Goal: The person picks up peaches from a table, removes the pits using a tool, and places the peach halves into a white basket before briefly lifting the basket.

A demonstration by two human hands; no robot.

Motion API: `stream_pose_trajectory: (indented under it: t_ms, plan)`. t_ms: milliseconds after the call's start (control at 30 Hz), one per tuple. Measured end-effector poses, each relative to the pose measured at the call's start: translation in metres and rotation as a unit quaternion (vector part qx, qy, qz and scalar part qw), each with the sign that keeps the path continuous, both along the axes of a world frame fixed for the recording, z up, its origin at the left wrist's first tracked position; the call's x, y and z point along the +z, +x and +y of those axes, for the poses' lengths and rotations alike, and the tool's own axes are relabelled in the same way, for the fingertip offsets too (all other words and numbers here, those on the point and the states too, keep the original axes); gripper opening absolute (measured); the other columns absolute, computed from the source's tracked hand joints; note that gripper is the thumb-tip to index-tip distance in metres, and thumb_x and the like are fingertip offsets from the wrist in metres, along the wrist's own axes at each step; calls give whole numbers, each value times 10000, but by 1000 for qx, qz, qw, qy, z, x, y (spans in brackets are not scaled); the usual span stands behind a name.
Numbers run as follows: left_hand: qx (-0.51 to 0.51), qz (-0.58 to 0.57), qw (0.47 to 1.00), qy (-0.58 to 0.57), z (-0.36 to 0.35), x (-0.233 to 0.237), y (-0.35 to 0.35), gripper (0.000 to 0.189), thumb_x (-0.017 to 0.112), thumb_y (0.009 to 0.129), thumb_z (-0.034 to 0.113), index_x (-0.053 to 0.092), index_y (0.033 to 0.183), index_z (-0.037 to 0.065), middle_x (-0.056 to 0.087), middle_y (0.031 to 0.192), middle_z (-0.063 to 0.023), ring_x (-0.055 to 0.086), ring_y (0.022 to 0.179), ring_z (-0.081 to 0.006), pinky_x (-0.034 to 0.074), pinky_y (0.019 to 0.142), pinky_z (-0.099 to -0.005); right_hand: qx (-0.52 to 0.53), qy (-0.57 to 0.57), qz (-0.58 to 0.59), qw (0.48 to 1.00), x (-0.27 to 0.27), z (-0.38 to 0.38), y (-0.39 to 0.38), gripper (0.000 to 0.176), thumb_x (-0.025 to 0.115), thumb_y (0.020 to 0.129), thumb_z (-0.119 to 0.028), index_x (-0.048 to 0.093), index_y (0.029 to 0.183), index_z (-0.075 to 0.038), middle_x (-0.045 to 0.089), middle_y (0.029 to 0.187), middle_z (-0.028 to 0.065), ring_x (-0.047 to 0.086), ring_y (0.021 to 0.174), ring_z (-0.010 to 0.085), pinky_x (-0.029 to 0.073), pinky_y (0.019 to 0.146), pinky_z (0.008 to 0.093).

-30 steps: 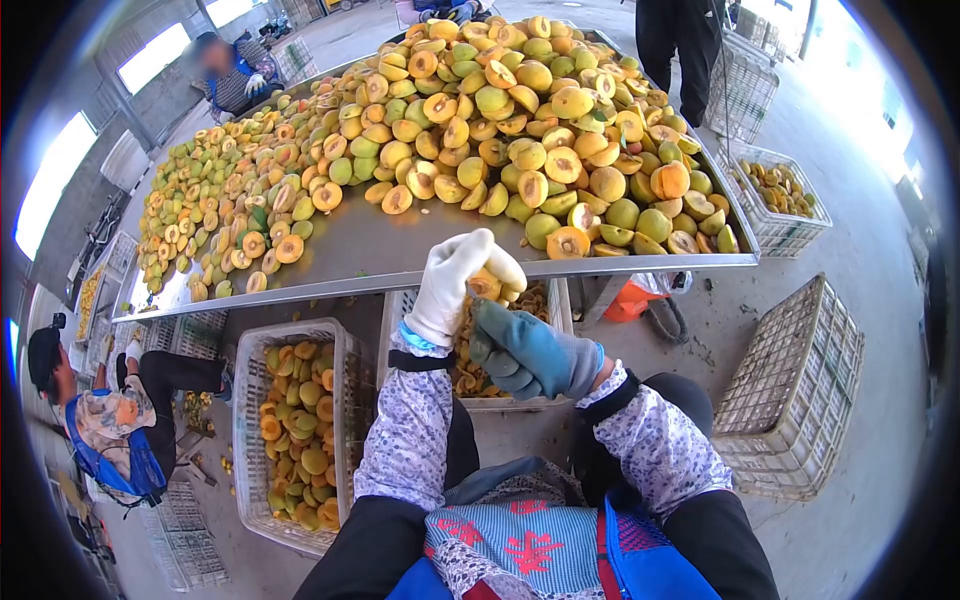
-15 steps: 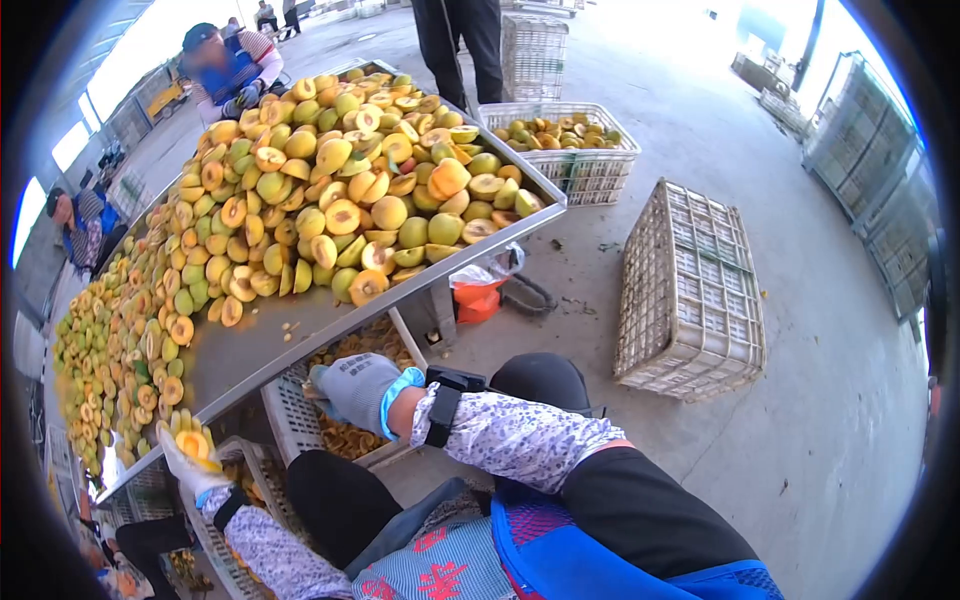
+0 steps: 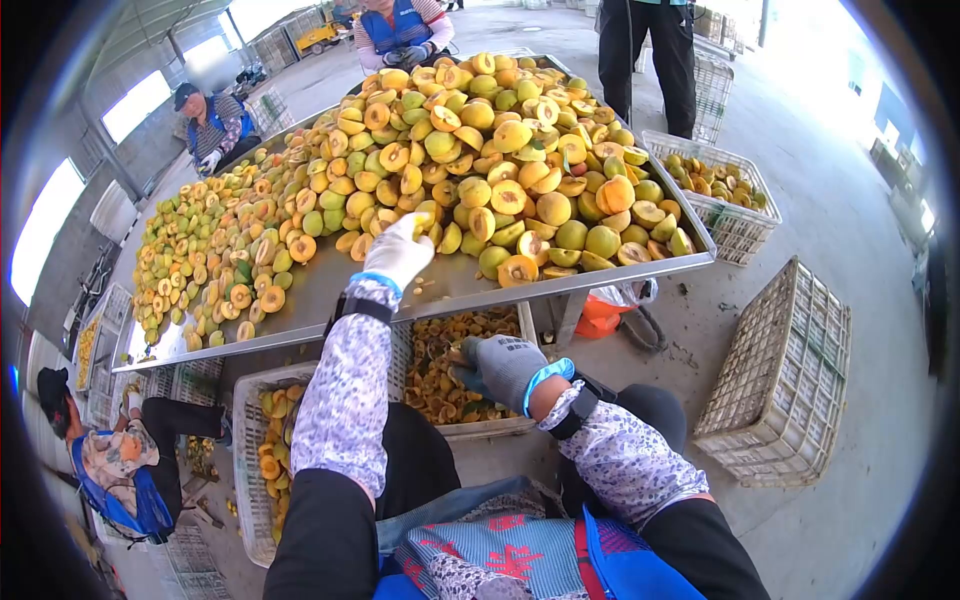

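A heap of halved yellow peaches (image 3: 480, 130) covers much of a steel table (image 3: 460, 297). My left hand (image 3: 400, 252), in a white glove, is at the near edge of the heap, its fingers closed on a peach half (image 3: 425, 220) that is partly hidden. My right hand (image 3: 505, 372), in a grey glove, hangs over a crate (image 3: 490, 429) of peach pieces (image 3: 445, 365) below the table edge. Its fingers are curled; what they hold, if anything, I cannot make out.
Left of my knees stands another crate (image 3: 250, 480) with peach pieces. An upturned crate (image 3: 780, 380) and a filled crate (image 3: 740, 225) are at the right. An orange bag (image 3: 600, 315) lies under the table. Several people sit or stand around.
My view has swung left. My left hand has moved from the near side of the table up to the heap; the peach half it held before was beside the table edge. My right hand stays low over the crate.
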State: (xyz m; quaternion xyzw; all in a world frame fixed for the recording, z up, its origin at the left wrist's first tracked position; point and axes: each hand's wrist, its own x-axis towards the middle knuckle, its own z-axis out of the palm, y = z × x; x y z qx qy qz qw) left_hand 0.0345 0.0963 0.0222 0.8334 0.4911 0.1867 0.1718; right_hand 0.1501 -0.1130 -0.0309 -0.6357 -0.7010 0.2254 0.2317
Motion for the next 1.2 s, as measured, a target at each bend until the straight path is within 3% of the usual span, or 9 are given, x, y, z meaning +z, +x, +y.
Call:
stream_pose_trajectory:
  t_ms: [233, 300, 367, 567, 767, 867, 1067, 1133, 1200]
  plan:
    - [-53, 225, 973, -19, 28, -10, 26, 551, 657, 829, 198, 525, 1362, 154, 605, 1341, -176, 594, 1209, -371, 491, 989, -429, -8, -4, 8, 1000, 12, 1, 8, 335, 644, 946, -382, 664, 1020, -56, 702, 850, 206, 695, 822, 390, 536, 732, 484]
    - [-26, 122, 988, -95, 27, -1, 0, 519, 720, 826, 220, 563, 1310, 117, 654, 1253, -166, 637, 1154, -320, 513, 953, -455, -37, 19, 54, 998, 15, 3, 5, 312, 644, 952, -353, 659, 1015, -47, 697, 852, 218, 693, 826, 398, 535, 726, 480]
    - [-5, -282, 894, -349, 11, 1, -28, 515, 716, 851, 197, 567, 1335, 104, 647, 1274, -124, 642, 1152, -282, 546, 903, -486, -90, 50, 132, 986, 21, 8, 3, 282, 641, 958, -315, 655, 1005, -37, 689, 862, 236, 689, 833, 414, 533, 723, 478]
    - [-210, -512, 717, -424, -70, 7, -47, 441, 566, 997, 173, 524, 1411, 25, 602, 1326, -132, 600, 1194, -242, 492, 1009, -410, -159, 19, 570, 806, 32, 37, -10, 207, 648, 995, -200, 604, 1108, -32, 623, 908, -37, 544, 834, 35, 473, 706, 232]
    - [-229, -330, 915, 37, -94, -34, -25, 394, 417, 1098, 231, 515, 1378, -27, 602, 1290, -139, 595, 1186, -200, 491, 1011, -320, -60, 93, 576, 810, 31, 40, -25, 189, 597, 1028, -256, 603, 1103, -83, 635, 861, -39, 540, 658, 17, 432, 543, 194]
    - [-76, -653, 657, -369, -96, -15, -18, 365, 474, 1069, 125, 470, 1403, -23, 594, 1290, -168, 616, 1164, -218, 539, 958, -331, -111, 175, 454, 866, 15, 40, -20, 207, 581, 1035, -242, 614, 1054, -39, 647, 841, -11, 566, 655, 79, 462, 584, 265]
    - [-154, -619, 735, -232, -93, -33, -20, 432, 581, 993, 55, 463, 1402, -18, 647, 1226, -202, 674, 993, -217, 576, 828, -320, -112, 162, 300, 933, 13, 32, -29, 303, 623, 989, -265, 640, 1007, 37, 687, 873, 274, 655, 838, 480, 509, 674, 471]
    - [-101, -559, 801, -190, -104, -18, -18, 378, 546, 1019, 155, 528, 1348, -29, 680, 1164, -202, 683, 968, -240, 574, 823, -341, -106, 175, 305, 930, 5, 37, -31, 313, 618, 993, -276, 648, 1007, 36, 685, 877, 278, 656, 836, 479, 507, 665, 476]
    - [-92, -655, 675, -326, -99, -19, -23, 400, 523, 1027, 260, 579, 1291, -35, 683, 1159, -203, 687, 959, -263, 574, 827, -366, -100, 147, 278, 944, 5, 37, -30, 324, 611, 997, -286, 656, 1012, 35, 684, 889, 282, 655, 845, 480, 508, 667, 478]
